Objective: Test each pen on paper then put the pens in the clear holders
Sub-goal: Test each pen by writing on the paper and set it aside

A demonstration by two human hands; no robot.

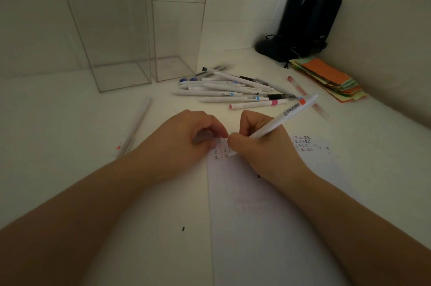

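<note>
Head view: right hand (261,143) grips a white pen (277,120), tip on the paper (268,215); left hand (186,136), fingers curled, pins the sheet's top edge. Beyond, many pens (231,90) wait untested, both clear holders (130,71) apparently empty: early going.

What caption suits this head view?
Right hand tests a white pen on paper; clear holders stand empty.

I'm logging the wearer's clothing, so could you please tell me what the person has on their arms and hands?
Nothing shows: the left hand and the right hand are bare, without gloves, rings or a watch, and both forearms are bare to the frame edge, no sleeves in view.
</note>
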